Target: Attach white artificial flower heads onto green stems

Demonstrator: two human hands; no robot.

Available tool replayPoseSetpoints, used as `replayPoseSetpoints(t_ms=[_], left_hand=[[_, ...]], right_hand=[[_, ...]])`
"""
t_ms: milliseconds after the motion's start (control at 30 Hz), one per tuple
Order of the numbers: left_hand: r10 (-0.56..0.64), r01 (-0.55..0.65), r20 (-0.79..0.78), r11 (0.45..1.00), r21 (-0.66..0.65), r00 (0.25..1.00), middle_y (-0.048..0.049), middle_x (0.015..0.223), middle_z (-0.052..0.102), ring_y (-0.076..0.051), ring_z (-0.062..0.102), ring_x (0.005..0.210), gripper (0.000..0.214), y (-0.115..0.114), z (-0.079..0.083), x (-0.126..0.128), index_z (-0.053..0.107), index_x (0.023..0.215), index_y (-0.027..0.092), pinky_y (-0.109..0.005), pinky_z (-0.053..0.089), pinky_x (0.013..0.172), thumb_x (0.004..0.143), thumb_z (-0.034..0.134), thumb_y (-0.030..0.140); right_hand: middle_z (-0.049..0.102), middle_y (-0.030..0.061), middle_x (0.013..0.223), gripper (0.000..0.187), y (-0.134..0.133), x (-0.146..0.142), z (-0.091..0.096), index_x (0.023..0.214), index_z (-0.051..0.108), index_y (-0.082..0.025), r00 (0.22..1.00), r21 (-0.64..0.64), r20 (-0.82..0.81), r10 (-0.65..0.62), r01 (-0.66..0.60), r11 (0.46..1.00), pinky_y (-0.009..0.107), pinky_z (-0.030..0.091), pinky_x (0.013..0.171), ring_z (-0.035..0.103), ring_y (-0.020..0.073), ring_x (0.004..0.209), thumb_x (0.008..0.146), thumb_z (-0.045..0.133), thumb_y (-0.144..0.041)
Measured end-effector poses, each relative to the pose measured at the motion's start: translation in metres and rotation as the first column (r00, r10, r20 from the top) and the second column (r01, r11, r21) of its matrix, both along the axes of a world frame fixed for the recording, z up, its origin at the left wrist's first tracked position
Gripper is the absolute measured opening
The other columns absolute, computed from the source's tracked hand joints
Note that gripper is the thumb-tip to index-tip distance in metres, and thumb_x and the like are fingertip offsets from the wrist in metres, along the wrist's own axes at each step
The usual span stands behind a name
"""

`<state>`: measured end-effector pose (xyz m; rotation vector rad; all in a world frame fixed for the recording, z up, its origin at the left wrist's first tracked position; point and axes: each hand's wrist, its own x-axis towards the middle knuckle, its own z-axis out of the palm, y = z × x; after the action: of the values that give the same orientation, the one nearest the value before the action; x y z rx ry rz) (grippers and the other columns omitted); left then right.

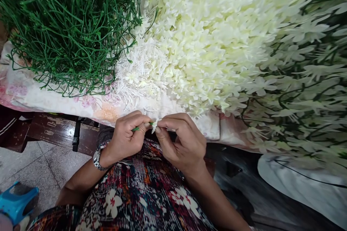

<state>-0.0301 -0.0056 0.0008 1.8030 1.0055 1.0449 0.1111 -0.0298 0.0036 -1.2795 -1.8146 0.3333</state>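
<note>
My left hand (127, 135) is closed in a pinch on a thin green stem (136, 129), just above my lap. A metal watch (97, 159) sits on that wrist. My right hand (181, 140) is closed too, its fingertips pinching a small white flower piece (155, 125) at the stem's tip. The two hands meet fingertip to fingertip in front of a table edge covered by a floral cloth (54, 99).
A heap of green plastic stems (70, 25) lies at the back left. A big pile of cream flower petals (211, 36) fills the middle, with white stamen pieces (141, 68) beside it and finished flower sprays (303, 90) at the right. A blue object (15, 204) sits on the floor.
</note>
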Motion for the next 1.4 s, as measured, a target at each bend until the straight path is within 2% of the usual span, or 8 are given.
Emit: replayPoseSetpoints(t_ms=[167,300,433,700,867,1400], left_hand=[[0.033,-0.019,-0.091,0.988,0.156,0.995,0.0011,0.061,0.047,-0.008,0.044,0.056,0.013,-0.0016,-0.0015,0.0021,0.056,0.082,0.012,-0.02,0.035,0.051,0.077,0.045,0.007],[0.036,-0.003,-0.16,0.979,0.202,0.986,0.0013,0.06,0.045,-0.008,0.042,0.054,0.013,-0.0006,-0.001,0.0027,0.056,0.083,0.012,-0.02,0.035,0.049,0.077,0.045,0.008],[0.033,0.013,-0.2,0.975,0.22,0.979,0.0004,0.06,0.046,-0.008,0.043,0.054,0.013,0.0009,-0.0012,0.0022,0.056,0.08,0.011,-0.021,0.035,0.049,0.078,0.043,0.008],[0.052,0.006,-0.221,0.966,0.257,0.974,0.0014,0.058,0.044,-0.008,0.042,0.053,0.013,0.0032,-0.003,0.0036,0.054,0.077,0.012,-0.021,0.034,0.048,0.077,0.042,0.008],[0.069,-0.014,-0.203,0.965,0.261,0.977,0.0021,0.056,0.043,-0.008,0.041,0.051,0.014,0.0038,-0.0035,0.0049,0.054,0.075,0.012,-0.02,0.034,0.046,0.077,0.042,0.006],[0.103,-0.019,-0.323,0.967,0.254,0.941,0.0012,0.054,0.041,-0.009,0.039,0.05,0.015,0.0036,-0.0015,0.009,0.05,0.067,0.015,-0.022,0.033,0.046,0.07,0.039,0.005]], right_hand=[[0.052,0.0016,0.076,0.017,-0.0003,0.001,0.0003,0.085,0.049,-0.019,0.999,-0.045,0.041,-0.025,0.027,0.999,0.026,0.045,0.062,0.052,0.0118,0.072,0.073,0.05,-0.006],[0.05,0.0024,0.076,0.016,-0.0017,0.0,-0.0009,0.084,0.048,-0.018,0.994,-0.038,0.082,-0.069,0.073,0.997,0.026,0.044,0.061,0.051,0.0116,0.072,0.073,0.05,-0.006],[0.05,0.0017,0.074,0.015,-0.0011,-0.0009,-0.0028,0.083,0.048,-0.018,0.989,-0.014,0.12,-0.089,0.091,0.996,0.024,0.044,0.059,0.051,0.011,0.07,0.073,0.049,-0.007],[0.052,0.0006,0.072,0.016,0.0031,-0.001,-0.0038,0.082,0.047,-0.018,0.992,-0.006,0.12,-0.05,0.051,0.999,0.023,0.045,0.06,0.052,0.0101,0.068,0.073,0.049,-0.005],[0.052,0.0006,0.071,0.016,0.0044,-0.0015,-0.0036,0.082,0.047,-0.018,0.993,-0.016,0.107,-0.043,0.045,0.999,0.023,0.045,0.059,0.052,0.0099,0.067,0.072,0.048,-0.005],[0.05,-0.0003,0.069,0.016,0.0053,-0.0012,-0.0032,0.08,0.047,-0.018,0.996,-0.082,0.075,-0.037,0.043,0.996,0.022,0.042,0.053,0.051,0.0096,0.064,0.072,0.047,-0.004]])
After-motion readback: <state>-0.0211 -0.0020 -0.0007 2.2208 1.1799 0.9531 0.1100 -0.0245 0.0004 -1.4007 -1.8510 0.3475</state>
